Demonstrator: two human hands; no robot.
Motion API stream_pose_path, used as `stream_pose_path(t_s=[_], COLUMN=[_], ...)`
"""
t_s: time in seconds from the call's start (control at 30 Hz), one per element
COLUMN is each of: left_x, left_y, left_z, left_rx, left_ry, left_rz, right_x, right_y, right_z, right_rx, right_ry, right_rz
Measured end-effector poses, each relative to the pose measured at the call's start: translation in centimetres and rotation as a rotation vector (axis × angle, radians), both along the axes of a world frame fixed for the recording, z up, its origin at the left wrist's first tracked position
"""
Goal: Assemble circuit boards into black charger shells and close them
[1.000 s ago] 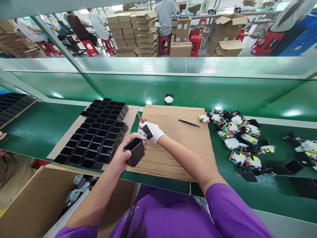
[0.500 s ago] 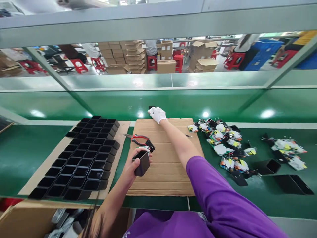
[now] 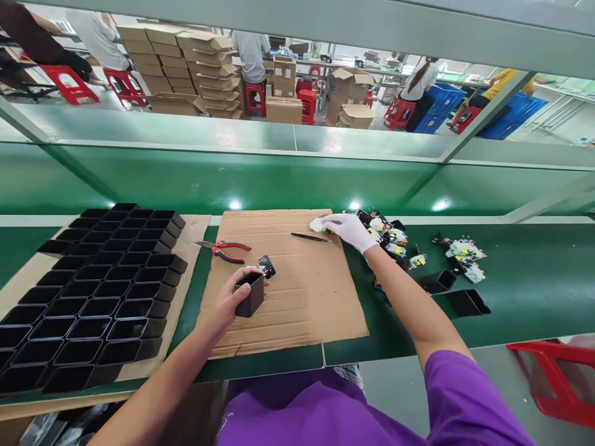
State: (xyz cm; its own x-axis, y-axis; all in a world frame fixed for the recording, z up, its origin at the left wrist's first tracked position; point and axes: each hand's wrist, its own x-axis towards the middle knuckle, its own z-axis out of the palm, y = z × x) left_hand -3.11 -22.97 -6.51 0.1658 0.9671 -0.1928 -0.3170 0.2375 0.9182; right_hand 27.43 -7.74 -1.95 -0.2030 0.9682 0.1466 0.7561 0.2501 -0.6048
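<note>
My left hand (image 3: 229, 300) is closed around a black plastic case (image 3: 251, 296), its open end facing up. Just behind that case, partly hidden by my fingers, are a bit of green circuit board and a small black plastic piece (image 3: 266, 266). My right hand (image 3: 348, 229), in a white glove, has its fingertips closed on a circuit board (image 3: 318, 224) with a white covering, at the far right corner of the cardboard sheet (image 3: 297, 310). A thin black pen-like tool (image 3: 310, 237) lies just in front of that board. Red-handled pliers (image 3: 225, 249) rest at the sheet's left edge.
Rows of open black cases (image 3: 100, 291) stand on cardboard at the left. Beyond my right hand lies a heap of circuit boards (image 3: 395, 238), with a smaller group (image 3: 465, 254) and two black cases (image 3: 467, 302) farther right. A metal rail (image 3: 279, 152) runs behind.
My right hand has come back from the green surface behind the cardboard to its far right corner. My left hand still holds the black case. The view has swung right.
</note>
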Motion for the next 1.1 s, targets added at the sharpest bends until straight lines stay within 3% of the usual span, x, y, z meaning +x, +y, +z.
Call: stream_pose_path(t_s=[0.13,0.23,0.37,0.43,0.53,0.7,0.8,0.9,1.1], left_x=[2.0,3.9,5.8,6.1,6.1,6.1,6.1,5.9,5.6], left_y=[1.0,1.6,2.1,2.3,2.6,2.6,2.5,2.5,2.3], left_z=[0.9,2.0,3.2,3.5,3.6,2.6,2.0,1.7,1.5], left_rx=[0.05,0.036,-0.039,-0.068,-0.092,-0.146,-0.19,-0.204,-0.203], left_ry=[-0.156,-0.289,-0.458,-0.514,-0.545,-0.568,-0.582,-0.567,-0.482], left_rz=[-0.147,-0.148,-0.136,-0.17,-0.199,-0.212,-0.215,-0.204,-0.237], right_x=[0.2,-0.6,-2.6,-3.7,-5.2,-6.8,-7.4,-7.7,-7.9], right_y=[-3.0,-6.3,-11.0,-12.1,-12.2,-11.6,-12.0,-12.7,-13.4], right_z=[0.0,1.2,1.9,1.4,-0.3,-3.4,-4.0,-4.1,-4.5], right_rx=[0.053,0.082,-0.104,-0.185,-0.265,-0.271,-0.42,-0.51,-0.483], right_ry=[-0.025,-0.004,0.027,0.065,0.298,0.686,0.833,0.832,0.78], right_rz=[-0.022,0.019,0.303,0.32,0.255,0.178,0.174,0.226,0.167])
